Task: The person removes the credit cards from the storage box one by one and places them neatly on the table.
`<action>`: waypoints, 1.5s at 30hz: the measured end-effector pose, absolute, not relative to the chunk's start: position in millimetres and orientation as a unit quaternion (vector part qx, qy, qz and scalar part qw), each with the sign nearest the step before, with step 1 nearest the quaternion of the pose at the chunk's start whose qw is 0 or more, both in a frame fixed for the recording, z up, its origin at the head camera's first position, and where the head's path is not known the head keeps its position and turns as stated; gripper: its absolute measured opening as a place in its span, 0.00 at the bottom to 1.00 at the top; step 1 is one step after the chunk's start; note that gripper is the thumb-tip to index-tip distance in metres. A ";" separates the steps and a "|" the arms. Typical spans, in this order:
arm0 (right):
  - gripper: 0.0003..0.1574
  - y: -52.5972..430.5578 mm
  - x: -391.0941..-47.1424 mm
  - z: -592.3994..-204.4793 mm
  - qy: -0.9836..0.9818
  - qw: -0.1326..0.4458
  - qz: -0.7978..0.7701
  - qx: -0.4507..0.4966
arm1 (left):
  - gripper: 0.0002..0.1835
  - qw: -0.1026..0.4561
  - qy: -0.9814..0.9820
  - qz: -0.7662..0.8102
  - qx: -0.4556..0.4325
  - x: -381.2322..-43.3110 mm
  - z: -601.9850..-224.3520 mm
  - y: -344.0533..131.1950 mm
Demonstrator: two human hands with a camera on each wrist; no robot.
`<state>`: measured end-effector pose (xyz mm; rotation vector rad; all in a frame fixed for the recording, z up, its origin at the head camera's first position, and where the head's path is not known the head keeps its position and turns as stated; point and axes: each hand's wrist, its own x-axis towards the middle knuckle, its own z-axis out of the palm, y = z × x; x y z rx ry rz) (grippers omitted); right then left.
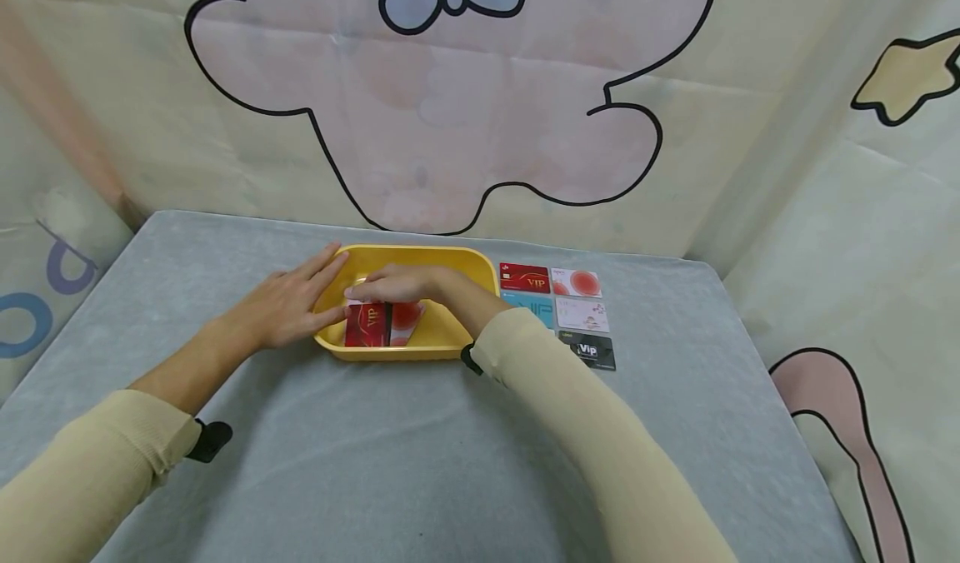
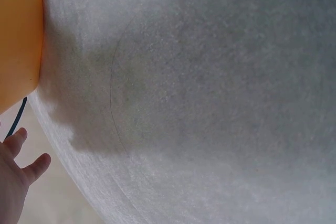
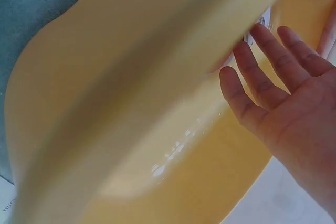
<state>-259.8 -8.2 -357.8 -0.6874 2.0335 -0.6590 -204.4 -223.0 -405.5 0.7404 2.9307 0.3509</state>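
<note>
Prob. step: handling the red VIP card [image 1: 367, 330] in the yellow tray [image 1: 442, 353], far side of the desk [image 1: 420, 471]. Your L hand [image 1: 296, 301] is spread at the tray's L rim; R hand [image 1: 408, 284], fingers loosely apart, is over that card's far end. Next move prob. needs a thumb-finger pinch.

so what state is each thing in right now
Yellow tray: upright, holding cards
Red card in the tray: VIP side showing, turned sideways
Red-and-white card in the tray: partly hidden
Left hand: fingers spread at the tray's left side
Right hand: over the tray's cards, grip unclear
Red card on the table: flat
Card with red circles: flat
Blue card: flat, partly hidden by right sleeve
White card: flat
Black card: flat
</note>
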 end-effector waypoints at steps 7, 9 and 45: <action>0.40 -9.4 -258.6 -355.2 0.830 0.428 -0.248 -0.258 | 0.44 0.047 0.962 0.119 0.242 -204.4 -406.4 -222.9; 0.40 -9.6 -259.0 -355.2 0.831 0.428 -0.246 -0.257 | 0.44 0.046 0.962 0.121 0.241 -204.1 -407.4 -223.4; 0.44 -28.6 -271.7 -357.9 0.837 0.456 -0.235 -0.194 | 0.45 0.051 0.963 0.123 0.234 -205.0 -407.5 -222.1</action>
